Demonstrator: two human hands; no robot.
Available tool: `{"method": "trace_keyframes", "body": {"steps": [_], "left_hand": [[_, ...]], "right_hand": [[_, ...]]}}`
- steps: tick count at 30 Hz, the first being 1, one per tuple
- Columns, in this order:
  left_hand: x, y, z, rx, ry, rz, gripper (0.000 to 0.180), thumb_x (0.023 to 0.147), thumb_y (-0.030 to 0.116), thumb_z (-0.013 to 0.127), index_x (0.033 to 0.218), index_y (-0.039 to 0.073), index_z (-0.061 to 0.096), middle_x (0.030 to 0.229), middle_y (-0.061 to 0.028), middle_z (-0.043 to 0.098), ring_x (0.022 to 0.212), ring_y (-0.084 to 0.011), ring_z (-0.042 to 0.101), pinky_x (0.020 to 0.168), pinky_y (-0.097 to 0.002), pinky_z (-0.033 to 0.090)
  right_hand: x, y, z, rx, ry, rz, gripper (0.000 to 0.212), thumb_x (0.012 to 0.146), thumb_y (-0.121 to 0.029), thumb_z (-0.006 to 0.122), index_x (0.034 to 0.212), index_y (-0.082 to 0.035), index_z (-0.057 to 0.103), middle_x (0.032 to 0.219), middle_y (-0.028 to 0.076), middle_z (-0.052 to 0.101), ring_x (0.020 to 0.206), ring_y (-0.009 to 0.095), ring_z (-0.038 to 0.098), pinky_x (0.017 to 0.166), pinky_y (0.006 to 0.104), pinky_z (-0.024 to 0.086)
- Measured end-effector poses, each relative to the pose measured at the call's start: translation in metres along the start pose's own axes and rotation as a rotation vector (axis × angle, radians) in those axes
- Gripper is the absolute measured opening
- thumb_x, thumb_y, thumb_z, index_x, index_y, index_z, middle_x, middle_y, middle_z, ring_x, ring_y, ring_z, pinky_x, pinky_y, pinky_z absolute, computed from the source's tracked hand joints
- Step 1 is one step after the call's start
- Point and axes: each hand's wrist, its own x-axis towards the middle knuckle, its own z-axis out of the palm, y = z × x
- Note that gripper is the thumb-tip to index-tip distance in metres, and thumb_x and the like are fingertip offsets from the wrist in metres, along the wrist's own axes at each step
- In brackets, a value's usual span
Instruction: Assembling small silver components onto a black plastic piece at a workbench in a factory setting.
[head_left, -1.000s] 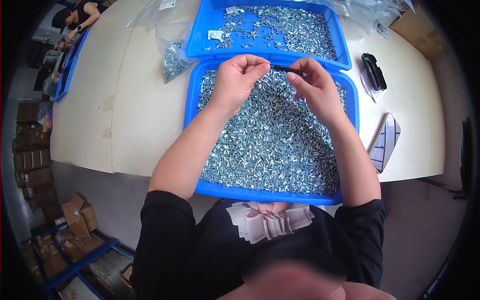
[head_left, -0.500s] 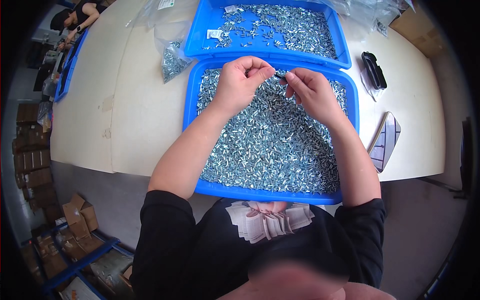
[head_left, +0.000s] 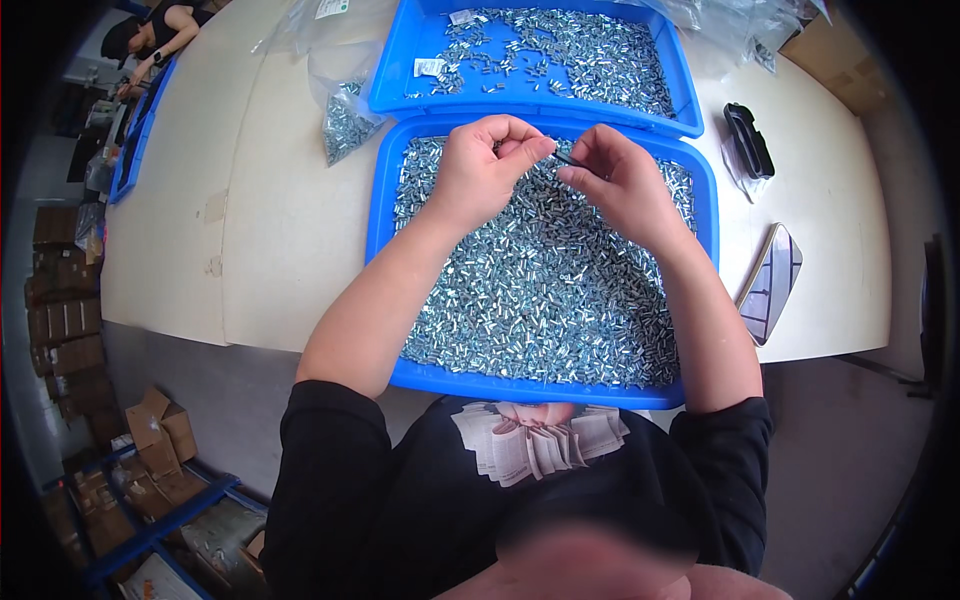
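Both hands meet above the far part of a blue tray [head_left: 708, 210] filled with small silvery metal pins [head_left: 540, 290]. My left hand [head_left: 480, 165] is closed in a pinch of thumb and forefinger; what lies at its fingertips is too small to make out. Close beside it, my right hand [head_left: 625, 185] is closed on a thin dark rod [head_left: 567, 159], whose end points toward the left fingertips. The fingers hide much of the rod.
Beyond stands a second blue tray [head_left: 385, 85] with fewer pins. A clear bag of pins [head_left: 348, 125] lies left of it. On the right are an open black case [head_left: 748, 142] and a phone-like slab [head_left: 771, 283]. Another person [head_left: 160, 40] works far left.
The right fingers have shifted their grip on the dark rod, the thumb now lower and more extended. My left hand has moved very slightly to the right.
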Motion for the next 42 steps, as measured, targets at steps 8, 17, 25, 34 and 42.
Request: {"method": "trace_keyframes", "body": {"steps": [8,17,25,34,42], "left_hand": [[0.000,0.001,0.001,-0.018,-0.002,-0.019,0.015,0.079,0.015,0.071,0.082,0.003,0.064,0.063,0.0086,0.050,0.058,-0.0003,0.039,0.053,-0.0170,0.031],[0.001,-0.001,0.002,-0.003,-0.004,-0.003,0.015,0.079,0.016,0.071,0.081,0.003,0.064,0.063,0.0085,0.050,0.058,0.0000,0.039,0.051,-0.0169,0.031],[0.000,0.000,0.001,-0.006,0.004,0.009,0.013,0.079,0.014,0.071,0.081,0.003,0.065,0.062,0.0088,0.049,0.057,0.0001,0.038,0.051,-0.0165,0.031],[0.000,-0.003,0.002,-0.015,0.016,-0.033,0.012,0.079,0.013,0.071,0.083,0.003,0.066,0.063,0.0090,0.048,0.058,0.0000,0.039,0.052,-0.0160,0.032],[0.000,-0.004,0.000,0.093,-0.038,0.010,0.013,0.081,0.015,0.069,0.080,0.003,0.066,0.061,0.0092,0.046,0.058,-0.0010,0.038,0.052,-0.0179,0.033]], "right_hand": [[-0.001,0.003,0.007,0.047,0.069,-0.120,0.022,0.086,-0.022,0.061,0.088,-0.001,0.056,0.069,0.002,0.057,0.061,0.009,0.051,0.056,0.0250,0.044],[-0.002,-0.001,0.004,0.072,0.034,-0.042,0.021,0.090,-0.021,0.053,0.088,-0.001,0.057,0.067,0.002,0.057,0.061,0.010,0.054,0.056,0.0253,0.044],[-0.002,-0.003,0.004,0.026,-0.025,-0.034,0.022,0.091,-0.021,0.052,0.091,0.000,0.057,0.071,0.004,0.060,0.063,0.012,0.055,0.058,0.0277,0.045],[-0.001,-0.001,0.000,-0.054,-0.005,-0.055,0.024,0.090,-0.023,0.053,0.089,0.000,0.059,0.068,0.007,0.060,0.062,0.015,0.056,0.058,0.0297,0.045],[-0.001,-0.007,-0.003,-0.150,-0.039,0.048,0.023,0.088,-0.023,0.057,0.087,0.000,0.060,0.068,0.012,0.061,0.062,0.023,0.059,0.059,0.0329,0.045]]}}
